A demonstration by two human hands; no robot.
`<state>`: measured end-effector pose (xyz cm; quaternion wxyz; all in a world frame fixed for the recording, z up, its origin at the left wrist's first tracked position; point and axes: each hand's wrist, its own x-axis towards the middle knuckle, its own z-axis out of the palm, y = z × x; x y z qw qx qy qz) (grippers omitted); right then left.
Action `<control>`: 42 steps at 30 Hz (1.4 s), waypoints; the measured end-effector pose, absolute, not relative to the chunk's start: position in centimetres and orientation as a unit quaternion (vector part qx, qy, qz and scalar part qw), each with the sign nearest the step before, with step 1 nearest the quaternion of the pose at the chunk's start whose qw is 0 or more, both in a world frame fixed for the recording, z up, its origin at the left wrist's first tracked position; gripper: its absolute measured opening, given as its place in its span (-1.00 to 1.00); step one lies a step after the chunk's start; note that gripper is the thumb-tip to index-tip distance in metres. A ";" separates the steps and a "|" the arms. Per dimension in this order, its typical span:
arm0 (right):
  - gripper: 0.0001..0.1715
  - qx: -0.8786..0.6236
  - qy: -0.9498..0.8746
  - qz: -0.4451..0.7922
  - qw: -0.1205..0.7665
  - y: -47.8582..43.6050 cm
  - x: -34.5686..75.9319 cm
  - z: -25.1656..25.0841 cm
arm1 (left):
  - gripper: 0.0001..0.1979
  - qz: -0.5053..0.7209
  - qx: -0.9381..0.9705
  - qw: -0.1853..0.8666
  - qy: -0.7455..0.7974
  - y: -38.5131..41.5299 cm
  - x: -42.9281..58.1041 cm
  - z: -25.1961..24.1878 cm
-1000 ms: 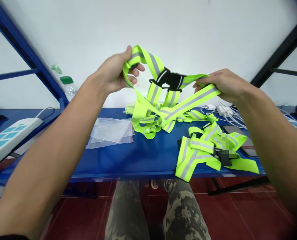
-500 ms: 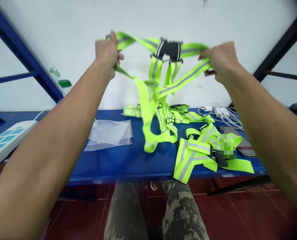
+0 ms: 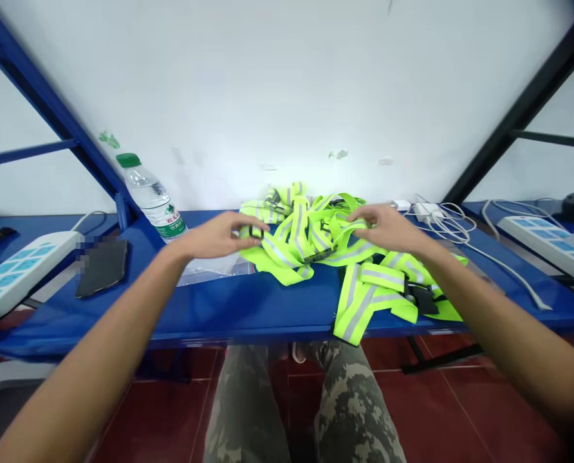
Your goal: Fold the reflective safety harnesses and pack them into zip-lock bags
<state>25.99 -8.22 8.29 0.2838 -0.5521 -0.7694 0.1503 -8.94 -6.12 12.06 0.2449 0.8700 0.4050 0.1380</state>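
My left hand (image 3: pixel 219 236) is at the left side of a bunched neon-yellow reflective harness (image 3: pixel 291 247), thumb and fingers loosely about a strap by a black slider buckle (image 3: pixel 257 232). At its right side my right hand (image 3: pixel 388 226) has another strap of it between thumb and fingers. The harness rests on the blue table, its grey-striped straps tangled, over or against more yellow harnesses (image 3: pixel 338 204) behind it. Another reflective harness (image 3: pixel 364 299) lies in front to the right, one strap end over the table edge. Clear plastic bags (image 3: pixel 210 269) lie partly hidden by my left hand.
A water bottle (image 3: pixel 154 202) with a green cap stands at the back left. Near it are a dark phone (image 3: pixel 102 267) and a white power strip (image 3: pixel 24 273). White chargers and cables (image 3: pixel 434 215) lie at the back right, beside another power strip (image 3: pixel 552 244).
Both hands have come down from in front of the wall. The harness that hung stretched between them now lies bunched on the table. The bottle and phone are now uncovered.
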 end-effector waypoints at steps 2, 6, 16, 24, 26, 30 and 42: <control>-0.73 -0.551 -0.789 0.142 0.233 -8.7 25.7 6.9 | -0.68 0.050 0.887 0.210 0.408 -6.5 -9.0 10.7; -0.71 -0.517 -0.813 0.165 0.208 -9.1 26.5 6.1 | -0.72 0.007 0.892 0.124 0.434 -6.7 -8.9 9.6; -0.59 -0.510 -0.832 0.211 0.055 -9.9 27.8 6.9 | -0.65 -0.006 0.891 0.021 0.454 -7.9 -8.1 8.2; -0.62 -0.489 -0.849 0.198 -0.034 -11.2 25.1 7.4 | -0.94 0.043 0.905 -0.091 0.414 -8.4 -5.9 7.1; -0.74 -0.482 -0.855 0.186 -0.042 -11.1 25.1 7.2 | -0.90 0.116 0.879 -0.109 0.449 -7.6 -6.6 7.0; -0.82 -0.479 -0.864 0.154 -0.002 -10.3 25.8 6.8 | -0.93 0.186 0.828 -0.098 0.519 -6.5 -8.5 7.2; -0.78 -0.524 -0.814 0.094 0.234 -7.7 27.3 6.0 | -0.77 0.289 0.653 0.438 0.547 -5.8 -9.7 8.5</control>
